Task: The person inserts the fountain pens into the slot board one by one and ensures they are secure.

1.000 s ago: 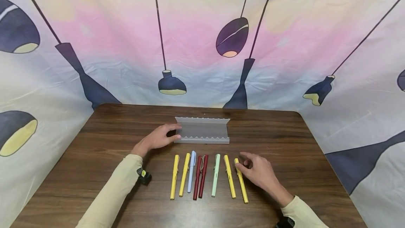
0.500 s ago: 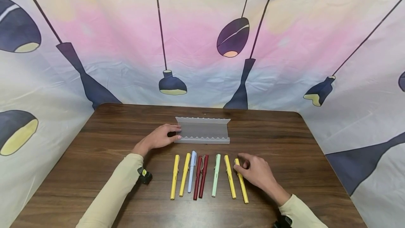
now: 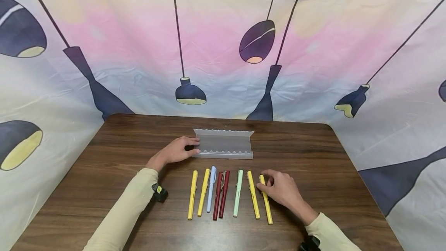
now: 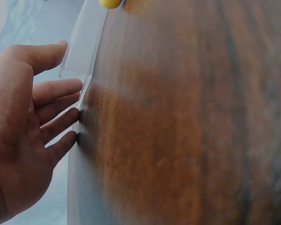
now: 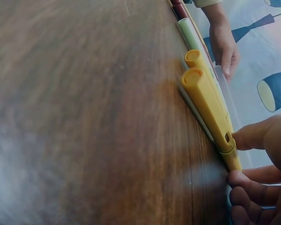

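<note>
A clear tray (image 3: 223, 155) with scalloped long edges lies at the back middle. My left hand (image 3: 175, 151) touches its left end with thumb and fingers extended, as the left wrist view also shows (image 4: 23, 117). Several capped pens lie in a row in front of it: two yellow at left, a light blue (image 3: 210, 191), two dark red, a mint green (image 3: 238, 195) and two yellow at right. The rightmost yellow pen (image 3: 266, 208) is pinched near its upper end by my right hand (image 3: 283, 191); the right wrist view shows this pen (image 5: 208, 105) between thumb and fingers.
The brown wooden table (image 3: 139, 134) ends at the back against a patterned cloth (image 3: 223, 49) printed with lamps. The neighbouring yellow pen (image 3: 253, 196) lies close to the left of the pinched one.
My right hand has shifted slightly left, and the lower end of the rightmost yellow pen has moved a little left. The left hand and tray have stayed in place.
</note>
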A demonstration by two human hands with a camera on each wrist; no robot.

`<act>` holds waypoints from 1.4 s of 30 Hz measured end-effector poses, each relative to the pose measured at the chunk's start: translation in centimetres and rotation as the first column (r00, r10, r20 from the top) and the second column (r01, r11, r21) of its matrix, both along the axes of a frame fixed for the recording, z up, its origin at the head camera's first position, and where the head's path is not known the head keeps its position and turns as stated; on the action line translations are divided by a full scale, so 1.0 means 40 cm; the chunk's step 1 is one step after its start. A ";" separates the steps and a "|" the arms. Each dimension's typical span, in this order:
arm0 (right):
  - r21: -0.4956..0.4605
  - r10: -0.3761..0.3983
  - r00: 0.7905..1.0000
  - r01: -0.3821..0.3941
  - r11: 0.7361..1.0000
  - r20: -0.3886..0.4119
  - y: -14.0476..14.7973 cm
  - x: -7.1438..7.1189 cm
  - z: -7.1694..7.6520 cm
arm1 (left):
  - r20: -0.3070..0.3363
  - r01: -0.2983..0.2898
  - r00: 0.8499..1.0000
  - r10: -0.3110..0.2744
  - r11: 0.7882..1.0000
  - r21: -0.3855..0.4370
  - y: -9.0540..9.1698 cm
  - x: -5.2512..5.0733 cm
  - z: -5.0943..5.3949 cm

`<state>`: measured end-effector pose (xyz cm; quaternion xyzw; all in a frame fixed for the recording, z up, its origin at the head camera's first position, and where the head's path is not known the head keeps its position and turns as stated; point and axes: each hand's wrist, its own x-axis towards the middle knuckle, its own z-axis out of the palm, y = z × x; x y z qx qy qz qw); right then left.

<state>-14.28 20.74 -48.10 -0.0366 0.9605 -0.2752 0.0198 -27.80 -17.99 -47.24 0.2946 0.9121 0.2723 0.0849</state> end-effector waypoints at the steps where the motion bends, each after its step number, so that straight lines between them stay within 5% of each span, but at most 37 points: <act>1: -0.002 0.000 1.000 0.000 1.000 0.000 0.000 0.000 0.000 | 0.002 0.000 1.000 0.000 1.000 0.001 0.000 0.000 0.000; 14: -0.022 0.030 0.998 -0.032 0.999 -0.061 0.004 0.001 0.002 | 0.013 0.002 1.000 -0.002 1.000 -0.004 0.000 -0.004 0.001; 42: -0.051 0.014 1.000 -0.015 0.999 -0.014 0.005 -0.010 0.005 | -0.005 0.036 0.999 -0.036 0.999 -0.009 -0.009 -0.010 -0.001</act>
